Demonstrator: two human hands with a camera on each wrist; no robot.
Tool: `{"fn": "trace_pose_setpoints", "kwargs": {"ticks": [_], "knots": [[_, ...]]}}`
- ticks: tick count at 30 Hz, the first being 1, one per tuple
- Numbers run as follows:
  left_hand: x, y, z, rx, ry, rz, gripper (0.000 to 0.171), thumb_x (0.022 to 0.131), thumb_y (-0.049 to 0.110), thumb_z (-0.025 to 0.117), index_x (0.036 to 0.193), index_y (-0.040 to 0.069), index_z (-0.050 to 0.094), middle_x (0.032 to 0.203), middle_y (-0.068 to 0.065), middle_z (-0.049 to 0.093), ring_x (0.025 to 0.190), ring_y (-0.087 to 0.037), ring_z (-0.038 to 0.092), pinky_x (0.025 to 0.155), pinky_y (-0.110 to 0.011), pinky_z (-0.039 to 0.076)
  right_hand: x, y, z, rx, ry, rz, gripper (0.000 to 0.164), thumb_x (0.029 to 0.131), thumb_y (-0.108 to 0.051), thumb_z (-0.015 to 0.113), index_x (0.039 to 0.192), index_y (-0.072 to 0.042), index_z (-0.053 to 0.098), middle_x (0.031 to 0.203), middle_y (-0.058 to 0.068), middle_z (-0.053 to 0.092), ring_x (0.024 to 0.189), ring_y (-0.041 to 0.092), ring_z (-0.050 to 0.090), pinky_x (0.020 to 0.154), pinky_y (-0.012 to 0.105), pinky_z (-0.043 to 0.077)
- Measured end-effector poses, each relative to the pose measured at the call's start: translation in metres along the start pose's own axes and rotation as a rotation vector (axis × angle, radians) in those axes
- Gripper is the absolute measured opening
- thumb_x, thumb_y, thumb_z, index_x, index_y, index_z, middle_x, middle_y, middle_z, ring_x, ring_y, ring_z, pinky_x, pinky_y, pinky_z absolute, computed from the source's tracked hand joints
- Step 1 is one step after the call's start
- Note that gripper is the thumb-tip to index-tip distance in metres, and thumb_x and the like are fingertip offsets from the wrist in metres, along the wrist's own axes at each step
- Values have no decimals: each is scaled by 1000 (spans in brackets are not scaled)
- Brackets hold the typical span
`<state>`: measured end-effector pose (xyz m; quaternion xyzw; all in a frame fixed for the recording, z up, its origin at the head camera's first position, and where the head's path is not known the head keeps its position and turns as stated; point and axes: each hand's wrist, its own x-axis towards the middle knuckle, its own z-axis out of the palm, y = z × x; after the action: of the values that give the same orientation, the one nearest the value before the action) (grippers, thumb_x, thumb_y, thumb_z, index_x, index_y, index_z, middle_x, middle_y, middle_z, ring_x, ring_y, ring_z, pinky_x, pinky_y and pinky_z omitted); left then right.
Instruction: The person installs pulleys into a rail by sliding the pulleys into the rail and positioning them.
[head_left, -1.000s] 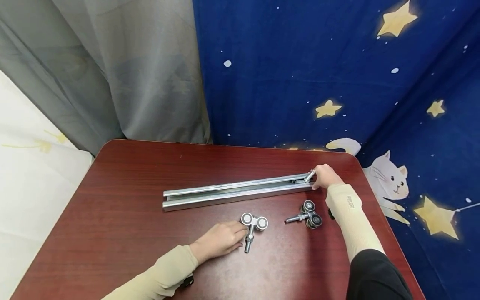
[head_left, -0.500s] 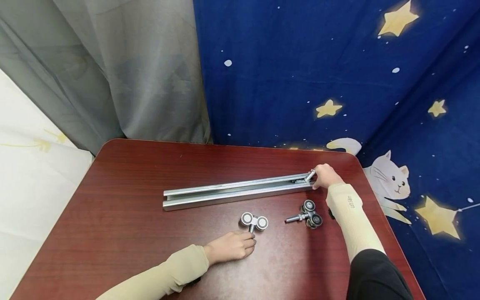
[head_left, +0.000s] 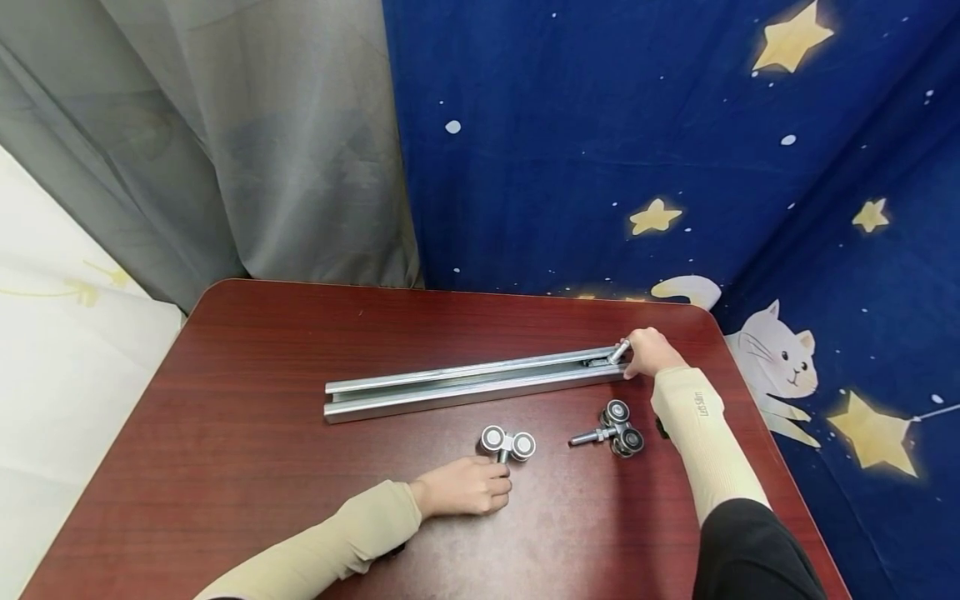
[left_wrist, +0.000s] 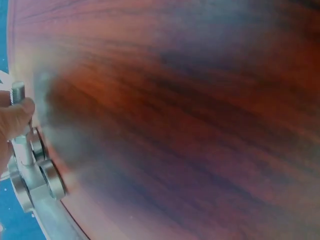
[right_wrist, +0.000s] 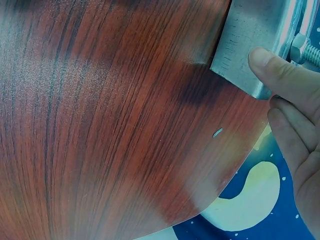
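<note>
My left hand (head_left: 467, 487) pinches the bolt of a roller trolley (head_left: 508, 443), whose two visible wheels point away from me. In the left wrist view the thumb lies across the threaded bolt (left_wrist: 18, 91), above the trolley's wheels (left_wrist: 52, 179). A steel C-channel rail (head_left: 465, 385) lies with its slot facing up. My right hand (head_left: 654, 350) holds the rail's right end, its thumb against the side wall in the right wrist view. At that end, the bolt (head_left: 619, 352) of another trolley slants up out of the slot; its wheels are mostly hidden inside.
Another loose roller trolley (head_left: 619, 433) lies between the rail and my right forearm, its bolt pointing left. The dark red wooden table (head_left: 247, 475) has rounded far corners. Grey (head_left: 300, 150) and starry blue curtains (head_left: 525, 200) hang behind it.
My left hand has shifted slightly right from beside the trolley, and its fingers have closed over the bolt. The trolley, the rail and my right hand have stayed in place.
</note>
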<state>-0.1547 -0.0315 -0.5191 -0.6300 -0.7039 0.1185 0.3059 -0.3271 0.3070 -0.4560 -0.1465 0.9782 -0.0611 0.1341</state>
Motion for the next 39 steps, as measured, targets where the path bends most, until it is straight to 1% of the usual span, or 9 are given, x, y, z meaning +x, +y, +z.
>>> {"fn": "trace_pose_setpoints", "kwargs": {"ticks": [3,7,10,15,21,23,29,34,39], "knots": [[0,-3,-2,-10,7,7,28,89,12,38,85,29,60,92,17,60,91,-4,53,80,-19,45,0,0,0,0,-9,4,36,56,-8,83,88,-2,70,80,11,64,69,21,54,68,40,47],[0,-7,-3,-45,17,3,19,87,16,45,88,27,61,95,16,60,94,-4,53,82,-19,45,-1,0,0,-1,-13,11,37,57,-8,82,90,-1,70,80,11,64,69,21,55,68,40,47],[-1,-9,-4,-72,30,-23,15,86,18,50,91,26,61,97,14,61,96,-5,54,84,-19,44,-1,-1,-1,3,-16,15,37,57,-8,82,91,-1,69,79,11,64,68,20,54,67,39,46],[-1,-11,-5,-135,44,-92,20,87,17,46,99,22,61,102,10,61,98,-5,54,88,-20,43,-1,-2,-1,12,-21,24,38,57,-7,82,93,-1,69,77,9,63,67,20,52,65,38,46],[4,-20,-8,-174,153,-164,22,88,13,43,97,18,62,99,7,63,93,-6,58,85,-23,47,-1,0,-1,17,-22,20,37,57,-8,82,91,-1,70,76,8,63,65,19,51,64,37,45],[5,-23,-9,-190,173,-188,22,89,12,42,96,16,62,97,6,63,90,-7,59,83,-22,47,-1,0,0,15,-22,20,35,57,-8,82,89,-1,69,74,8,62,64,19,49,63,36,44],[3,-32,-9,-335,161,-333,17,87,9,47,98,9,60,94,3,61,87,-8,57,82,-20,46,-3,-1,-1,7,-16,17,32,57,-8,82,85,0,69,73,8,62,63,19,48,63,37,44],[3,-40,-4,-459,130,-469,12,86,12,57,97,8,59,94,1,61,90,-11,57,84,-22,46,-4,-3,-2,16,-20,23,32,57,-8,82,86,0,69,75,9,63,64,19,49,63,36,44],[3,-42,1,-593,95,-556,15,88,15,58,101,7,60,96,1,61,93,-11,58,86,-23,45,-3,-3,-1,28,-24,34,33,59,-8,82,88,0,69,74,9,62,64,19,49,63,36,44]]}}
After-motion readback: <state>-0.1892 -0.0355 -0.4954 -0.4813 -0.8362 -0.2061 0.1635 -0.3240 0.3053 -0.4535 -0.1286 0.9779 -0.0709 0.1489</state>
